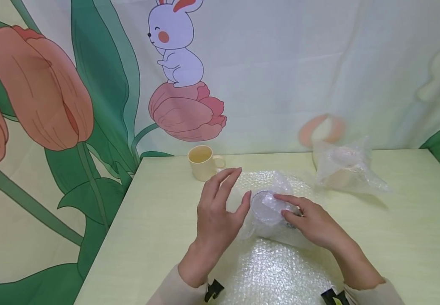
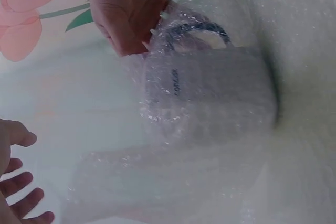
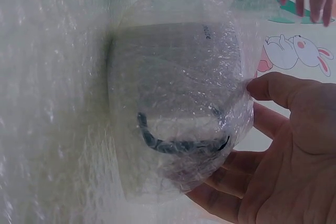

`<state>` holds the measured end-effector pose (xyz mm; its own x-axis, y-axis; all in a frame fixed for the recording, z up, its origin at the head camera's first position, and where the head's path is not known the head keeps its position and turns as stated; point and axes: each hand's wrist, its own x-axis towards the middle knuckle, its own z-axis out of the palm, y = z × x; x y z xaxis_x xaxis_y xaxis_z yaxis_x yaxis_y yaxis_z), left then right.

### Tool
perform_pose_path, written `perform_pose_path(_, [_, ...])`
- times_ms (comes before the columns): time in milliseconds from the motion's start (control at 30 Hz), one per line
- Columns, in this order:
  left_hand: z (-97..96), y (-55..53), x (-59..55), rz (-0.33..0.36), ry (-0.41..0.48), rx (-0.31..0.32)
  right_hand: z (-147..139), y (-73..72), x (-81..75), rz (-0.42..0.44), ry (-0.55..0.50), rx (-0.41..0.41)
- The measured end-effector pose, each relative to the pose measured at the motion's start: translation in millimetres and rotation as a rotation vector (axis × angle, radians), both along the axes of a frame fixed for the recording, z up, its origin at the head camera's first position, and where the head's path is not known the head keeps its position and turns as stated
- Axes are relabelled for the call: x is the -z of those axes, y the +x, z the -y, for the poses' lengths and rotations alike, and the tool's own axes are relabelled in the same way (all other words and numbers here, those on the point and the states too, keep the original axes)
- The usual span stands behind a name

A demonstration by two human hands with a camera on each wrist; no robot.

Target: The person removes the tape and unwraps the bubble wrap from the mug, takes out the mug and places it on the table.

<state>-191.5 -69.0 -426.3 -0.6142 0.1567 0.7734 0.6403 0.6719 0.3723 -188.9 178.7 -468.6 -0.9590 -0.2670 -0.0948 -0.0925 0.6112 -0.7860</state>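
A white mug with a dark handle stands wrapped in clear bubble wrap, and dark lettering shows through its side. My right hand holds the wrap at the mug's rim, its index finger lying over the top. In the right wrist view the thumb touches the wrap's edge, while other fingertips are hidden behind the plastic. To the left of the mug my left hand is raised, fingers spread and nothing in it. The left wrist view catches that hand's spread fingers apart from the wrap.
A bubble wrap sheet covers the table's middle, under the wrapped mug and toward the front edge. A plain yellow mug stands at the back left. Another bubble-wrapped bundle sits at the back right. Behind the table hangs a printed cloth.
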Motion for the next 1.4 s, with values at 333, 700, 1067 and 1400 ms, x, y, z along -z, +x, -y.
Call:
perform_pose_path(333, [-15.8,4.0,1.6,-0.12,-0.147,0.169,-3,-0.6,1.9,-0.002,-0.013,-0.005])
perform_pose_path(700, [-13.0,-7.4,18.0,0.411,-0.369,-0.01,-3,-2.7,3.0,0.01,-0.041,-0.026])
perform_pose_path(1067, [-3.8,-14.5,18.8,0.623,-0.452,0.004,-4,-1.1,1.6,0.028,-0.052,-0.02])
perform_pose_path(1400, [4.0,-21.4,23.9,0.627,-0.435,0.039,-5,-0.7,2.7,0.013,-0.034,-0.012])
